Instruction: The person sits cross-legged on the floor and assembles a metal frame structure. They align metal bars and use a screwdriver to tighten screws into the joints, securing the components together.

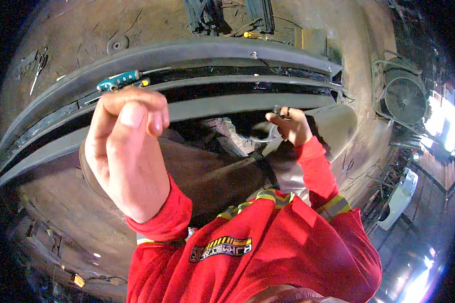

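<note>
My left hand [131,151] is raised close to the camera, its fingers curled and the thumb pressed against them. Whether anything sits inside that grip is hidden. Farther down and to the right, my right hand [294,129] pinches a small dark piece [276,109] between thumb and fingers; its exact kind is too small to tell. Long curved grey panels [202,52] lie in rows just beyond both hands. A screwdriver with a teal handle [118,81] rests on them behind my left hand, beside a yellow-and-black handle [145,82].
Beyond the panels lie a yellow-handled screwdriver [255,36], a round disc [118,44] and bundled dark strips [203,15]. Scissors-like tool [39,69] lies at far left. A floor fan [405,100] stands at right, with a pale panel [399,199] nearer.
</note>
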Demonstrator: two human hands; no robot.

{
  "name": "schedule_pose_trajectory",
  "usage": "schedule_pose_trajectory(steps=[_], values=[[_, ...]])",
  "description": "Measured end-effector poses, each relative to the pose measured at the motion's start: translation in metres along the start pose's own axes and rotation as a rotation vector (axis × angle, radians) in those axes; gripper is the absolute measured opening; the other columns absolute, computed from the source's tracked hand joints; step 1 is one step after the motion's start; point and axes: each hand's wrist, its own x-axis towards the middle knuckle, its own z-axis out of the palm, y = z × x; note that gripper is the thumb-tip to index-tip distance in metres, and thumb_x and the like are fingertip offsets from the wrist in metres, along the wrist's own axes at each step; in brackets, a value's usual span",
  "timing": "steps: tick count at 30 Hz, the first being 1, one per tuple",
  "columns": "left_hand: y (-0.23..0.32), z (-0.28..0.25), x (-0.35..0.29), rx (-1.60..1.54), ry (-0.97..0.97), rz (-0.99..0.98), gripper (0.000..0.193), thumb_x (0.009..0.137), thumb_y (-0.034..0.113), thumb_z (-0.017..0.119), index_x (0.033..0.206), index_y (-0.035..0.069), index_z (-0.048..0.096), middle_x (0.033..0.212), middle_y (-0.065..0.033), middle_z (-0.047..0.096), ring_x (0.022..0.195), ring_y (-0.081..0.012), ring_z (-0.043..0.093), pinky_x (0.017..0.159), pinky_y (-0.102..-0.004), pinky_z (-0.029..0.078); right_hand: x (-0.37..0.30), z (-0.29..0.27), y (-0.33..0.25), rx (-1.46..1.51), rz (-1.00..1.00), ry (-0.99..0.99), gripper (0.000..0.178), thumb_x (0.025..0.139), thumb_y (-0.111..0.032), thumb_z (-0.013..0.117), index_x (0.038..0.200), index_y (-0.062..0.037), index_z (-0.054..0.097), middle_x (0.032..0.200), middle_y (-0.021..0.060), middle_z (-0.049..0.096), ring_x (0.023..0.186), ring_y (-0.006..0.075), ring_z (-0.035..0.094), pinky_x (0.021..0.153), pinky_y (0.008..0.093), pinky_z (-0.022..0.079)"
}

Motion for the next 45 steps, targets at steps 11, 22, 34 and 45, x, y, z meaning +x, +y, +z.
schedule_pose_trajectory(steps=[11,22,34,45], values=[[-0.021,0.058,-0.016,0.461,-0.192,-0.045,0.012,0.085,0.006,0.053,0.084,-0.004,0.060,0.070,-0.0010,0.052,0.067,-0.0083,0.044,0.064,-0.0211,0.035,0.023,-0.159,0.031,-0.178,-0.312,0.852,0.043,0.058,-0.031,0.081,0.081,0.0012,0.063,0.076,0.0126,0.066,0.063,0.0202,0.063,0.066,0.0294,0.051],[-0.035,0.103,-0.040,0.707,-0.368,0.027,0.006,0.086,0.005,0.056,0.086,0.000,0.060,0.070,0.0061,0.049,0.060,-0.0003,0.036,0.053,-0.0157,0.027,0.081,-0.189,0.059,-0.501,-0.273,0.891,0.039,0.063,-0.034,0.078,0.086,-0.0051,0.066,0.087,0.0129,0.067,0.085,0.0279,0.064,0.080,0.0360,0.048],[-0.043,0.114,-0.044,0.827,-0.451,-0.008,0.009,0.086,0.008,0.055,0.088,0.001,0.061,0.072,0.0024,0.051,0.067,-0.0056,0.043,0.061,-0.0195,0.035,0.092,-0.174,0.066,-0.701,-0.341,1.006,0.034,0.066,-0.033,0.075,0.084,-0.0074,0.063,0.095,0.0126,0.064,0.104,0.0288,0.053,0.093,0.0381,0.037],[-0.046,0.115,-0.044,0.876,-0.491,-0.024,0.008,0.086,0.007,0.055,0.087,0.001,0.061,0.074,0.0022,0.053,0.068,-0.0054,0.044,0.063,-0.0196,0.036,0.085,-0.181,0.063,-0.356,-0.319,0.916,0.034,0.063,-0.034,0.077,0.081,-0.0077,0.066,0.087,0.0098,0.066,0.089,0.0257,0.061,0.086,0.0388,0.043]])
